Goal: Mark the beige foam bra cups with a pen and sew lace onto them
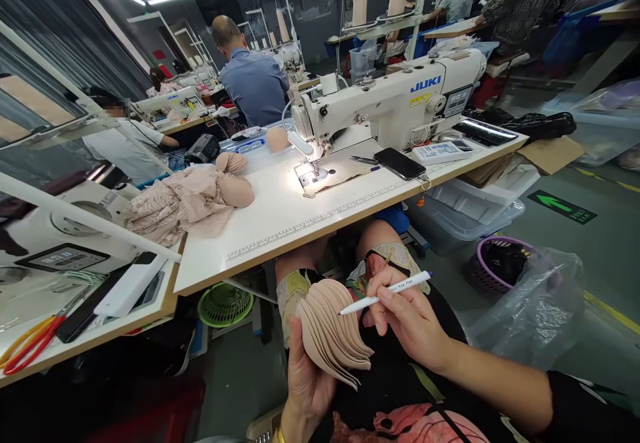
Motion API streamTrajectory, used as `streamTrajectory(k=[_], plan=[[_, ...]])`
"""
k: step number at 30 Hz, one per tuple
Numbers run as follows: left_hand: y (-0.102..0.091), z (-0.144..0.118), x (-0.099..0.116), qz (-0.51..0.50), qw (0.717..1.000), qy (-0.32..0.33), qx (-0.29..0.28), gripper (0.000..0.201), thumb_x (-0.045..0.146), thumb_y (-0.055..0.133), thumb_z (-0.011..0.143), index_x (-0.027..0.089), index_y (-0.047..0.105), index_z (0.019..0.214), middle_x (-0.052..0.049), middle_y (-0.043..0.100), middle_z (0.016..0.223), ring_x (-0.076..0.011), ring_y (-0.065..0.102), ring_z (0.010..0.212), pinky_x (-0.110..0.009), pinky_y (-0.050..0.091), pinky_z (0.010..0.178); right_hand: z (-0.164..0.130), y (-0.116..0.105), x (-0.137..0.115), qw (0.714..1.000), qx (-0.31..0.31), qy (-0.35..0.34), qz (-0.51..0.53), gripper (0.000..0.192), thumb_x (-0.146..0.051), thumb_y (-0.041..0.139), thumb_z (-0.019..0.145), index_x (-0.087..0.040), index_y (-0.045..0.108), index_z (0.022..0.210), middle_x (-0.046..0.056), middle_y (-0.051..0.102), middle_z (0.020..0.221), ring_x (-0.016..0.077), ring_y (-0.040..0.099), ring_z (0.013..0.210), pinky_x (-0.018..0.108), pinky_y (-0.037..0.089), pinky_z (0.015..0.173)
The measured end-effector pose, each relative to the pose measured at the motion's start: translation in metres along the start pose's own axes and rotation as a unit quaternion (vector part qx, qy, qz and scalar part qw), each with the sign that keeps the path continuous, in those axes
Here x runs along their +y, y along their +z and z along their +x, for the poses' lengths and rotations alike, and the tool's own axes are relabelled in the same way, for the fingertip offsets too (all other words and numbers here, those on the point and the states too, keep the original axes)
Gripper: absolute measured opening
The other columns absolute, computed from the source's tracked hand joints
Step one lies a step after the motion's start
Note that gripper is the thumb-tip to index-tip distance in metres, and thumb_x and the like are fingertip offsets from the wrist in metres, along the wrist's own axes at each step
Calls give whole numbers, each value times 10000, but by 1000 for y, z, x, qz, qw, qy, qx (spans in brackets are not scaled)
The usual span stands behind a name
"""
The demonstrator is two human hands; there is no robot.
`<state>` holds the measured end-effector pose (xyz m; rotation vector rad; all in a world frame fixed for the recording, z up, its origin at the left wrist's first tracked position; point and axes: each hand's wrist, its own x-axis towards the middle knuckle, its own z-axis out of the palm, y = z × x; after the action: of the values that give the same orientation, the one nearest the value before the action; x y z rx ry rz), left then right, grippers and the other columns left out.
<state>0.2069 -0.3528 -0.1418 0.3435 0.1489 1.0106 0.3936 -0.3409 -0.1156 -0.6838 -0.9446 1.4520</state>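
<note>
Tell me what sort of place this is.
Most likely a garment sewing workshop: a JUKI sewing machine on a worktable, other workers at similar stations, and a stack of bra cup pads in hand.

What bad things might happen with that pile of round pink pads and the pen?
The left hand holds the fanned stack of pads from below, over the lap rather than on the table. If the grip loosens, some may slide off toward the floor. The right hand aims the white pen at the stack's top edge; a slip might leave a stray mark on a pad.
</note>
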Motion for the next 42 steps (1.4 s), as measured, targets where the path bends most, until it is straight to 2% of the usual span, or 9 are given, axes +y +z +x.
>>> streamTrajectory(k=[4, 8, 12, 19, 24, 29, 34, 39, 42], plan=[[1, -1, -1, 10, 999, 10, 29, 542, 568, 427, 1074, 221, 692, 1395, -83, 676, 1439, -259, 644, 1336, -390, 352, 1258, -2, 0, 0, 1000, -21, 14, -12, 299, -486, 569, 1064, -206, 611, 971, -34, 626, 569, 132, 497, 570, 274, 420, 644], [1, 0, -2, -1, 1000, 11, 10, 516, 545, 440, 1082, 224, 684, 1404, -75, 665, 1450, -247, 641, 1341, -367, 380, 1238, -1, 0, -2, 1000, -7, 2, -12, 295, -490, 575, 1058, -210, 602, 971, -42, 603, 558, 140, 488, 566, 286, 430, 654], [-1, 0, -3, 11, 1000, 13, 21, 544, 563, 416, 1083, 214, 686, 1402, -89, 669, 1442, -258, 647, 1335, -391, 352, 1258, -1, 2, -3, 999, -22, 12, -39, 316, -506, 562, 1063, -205, 599, 977, -45, 591, 565, 135, 482, 553, 285, 405, 635], [-10, -6, -3, 0, 996, 11, 89, 609, 555, 291, 1102, 204, 696, 1393, -90, 702, 1407, -276, 612, 1375, -445, 266, 1303, -2, 2, -6, 999, -21, 1, -47, 312, -507, 552, 1064, -211, 592, 975, -46, 582, 563, 145, 485, 542, 297, 397, 618], [-9, -4, -4, 11, 998, -3, 65, 559, 558, 403, 1083, 197, 694, 1394, -90, 705, 1405, -302, 598, 1387, -467, 291, 1290, -2, 3, -6, 997, -58, 4, -48, 300, -491, 531, 1083, -208, 587, 998, -42, 607, 592, 140, 489, 551, 289, 384, 611], [-6, -3, -4, 20, 996, 4, 88, 538, 555, 461, 1071, 189, 701, 1384, -108, 685, 1424, -285, 669, 1300, -450, 346, 1265, 0, 3, -9, 997, -55, -9, -56, 295, -477, 521, 1093, -208, 589, 993, -47, 604, 591, 131, 484, 551, 284, 376, 611], [-1, -1, -2, 22, 995, -8, 93, 549, 563, 430, 1076, 194, 719, 1362, -116, 712, 1393, -318, 583, 1401, -500, 287, 1292, 1, 5, -12, 994, -80, 0, -76, 313, -497, 506, 1092, -212, 572, 984, -39, 600, 594, 145, 490, 554, 295, 386, 603], [-2, 1, -2, 18, 997, -13, 75, 570, 584, 390, 1079, 215, 725, 1355, -106, 724, 1379, -329, 477, 1491, -539, 227, 1309, 1, 5, -13, 994, -61, -11, -85, 297, -475, 512, 1093, -211, 588, 981, -43, 588, 581, 147, 489, 563, 300, 391, 624], [-2, 0, -2, 20, 995, -12, 101, 543, 561, 430, 1075, 198, 734, 1341, -124, 720, 1384, -344, 480, 1486, -550, 237, 1304, 0, 7, -13, 993, -84, 0, -81, 303, -489, 515, 1091, -208, 578, 996, -42, 594, 602, 138, 489, 555, 287, 387, 597]])
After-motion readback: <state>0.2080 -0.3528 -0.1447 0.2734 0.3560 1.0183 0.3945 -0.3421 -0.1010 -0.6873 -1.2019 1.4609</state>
